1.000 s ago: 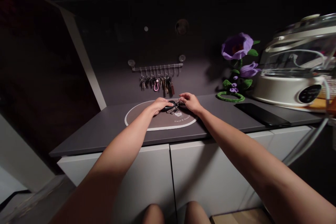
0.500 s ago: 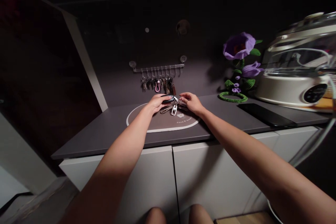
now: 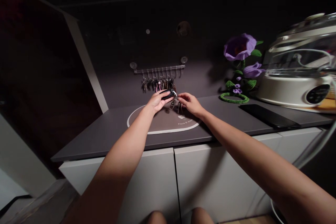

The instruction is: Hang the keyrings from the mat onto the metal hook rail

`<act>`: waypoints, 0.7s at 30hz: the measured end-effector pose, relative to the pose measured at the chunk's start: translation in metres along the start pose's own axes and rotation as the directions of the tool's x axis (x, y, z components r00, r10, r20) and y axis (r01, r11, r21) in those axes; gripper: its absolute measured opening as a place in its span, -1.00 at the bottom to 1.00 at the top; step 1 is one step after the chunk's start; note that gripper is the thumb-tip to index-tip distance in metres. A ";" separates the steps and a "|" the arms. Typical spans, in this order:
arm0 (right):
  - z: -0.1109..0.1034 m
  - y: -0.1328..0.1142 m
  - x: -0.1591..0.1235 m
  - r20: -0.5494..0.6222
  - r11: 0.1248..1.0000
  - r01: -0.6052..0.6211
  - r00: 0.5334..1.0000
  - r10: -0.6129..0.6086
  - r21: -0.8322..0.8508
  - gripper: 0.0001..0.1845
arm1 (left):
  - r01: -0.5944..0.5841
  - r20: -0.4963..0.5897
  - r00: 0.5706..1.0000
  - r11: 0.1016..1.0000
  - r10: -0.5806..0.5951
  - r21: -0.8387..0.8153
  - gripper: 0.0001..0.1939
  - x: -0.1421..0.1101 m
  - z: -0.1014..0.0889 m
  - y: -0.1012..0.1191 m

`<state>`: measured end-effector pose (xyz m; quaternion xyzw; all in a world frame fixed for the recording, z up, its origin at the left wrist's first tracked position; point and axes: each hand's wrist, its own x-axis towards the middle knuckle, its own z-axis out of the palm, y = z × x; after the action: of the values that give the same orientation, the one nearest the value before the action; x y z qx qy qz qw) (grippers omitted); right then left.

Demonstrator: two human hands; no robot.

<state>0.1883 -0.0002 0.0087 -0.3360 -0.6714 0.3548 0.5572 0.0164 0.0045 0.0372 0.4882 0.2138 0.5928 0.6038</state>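
Observation:
My left hand (image 3: 156, 102) is closed around a black car key fob (image 3: 167, 94), thumb on top, above the mat. From the fob's right end hang a metal clasp and several keys (image 3: 179, 107). At their ring my right hand (image 3: 191, 103) has its thumb and fingertips pinched together, and it seems to grip the key ring (image 3: 175, 96). The exact hold is too small to make out. Below lies a brown oval mat (image 3: 160, 124) with a white rim and white lettering.
On the wall behind, a clear hook rail (image 3: 157, 70) carries several hanging keys (image 3: 151, 84). To the right stand a purple felt flower (image 3: 240, 47) on a green ring base, a black phone (image 3: 267, 115) and a cream appliance (image 3: 286, 89) with a transparent cover. The dark countertop (image 3: 86, 136) ends above white cabinet doors.
My left hand has lifted the fob from the mat, and the clasp and keys now dangle from it. My right hand's fingers have closed in at the ring.

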 end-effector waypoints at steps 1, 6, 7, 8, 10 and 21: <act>0.001 -0.002 -0.001 0.006 1.000 -0.010 1.000 0.010 0.000 -0.74 | -0.004 0.003 1.000 1.000 0.004 0.000 -0.85 0.000 0.001 0.000; 0.002 -0.010 -0.004 0.013 0.995 -0.086 0.996 0.085 0.057 -0.73 | -0.032 -0.010 0.999 0.999 0.032 0.028 -0.80 0.000 0.001 0.000; 0.002 -0.010 -0.004 0.008 0.993 -0.089 0.996 0.089 0.078 -0.74 | -0.034 -0.015 0.999 0.999 0.035 0.041 -0.78 0.000 0.001 0.000; 0.002 -0.009 -0.003 0.002 0.991 -0.085 0.996 0.085 0.099 -0.76 | -0.035 -0.017 0.999 0.998 0.036 0.054 -0.78 0.000 0.001 0.000; 0.001 -0.008 -0.002 -0.004 0.989 -0.061 0.998 0.063 0.137 -0.79 | -0.036 -0.006 0.999 0.996 0.036 0.077 -0.77 -0.001 0.001 0.000; -0.007 -0.010 0.004 -0.101 0.904 -0.135 0.977 0.191 0.405 -0.71 | 0.025 -0.086 0.996 0.936 0.005 0.350 -0.62 0.002 -0.005 -0.003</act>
<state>0.1939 -0.0016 0.0199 -0.2951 -0.5154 0.5044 0.6269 0.0145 0.0085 0.0334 0.5610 0.3441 0.5624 0.5005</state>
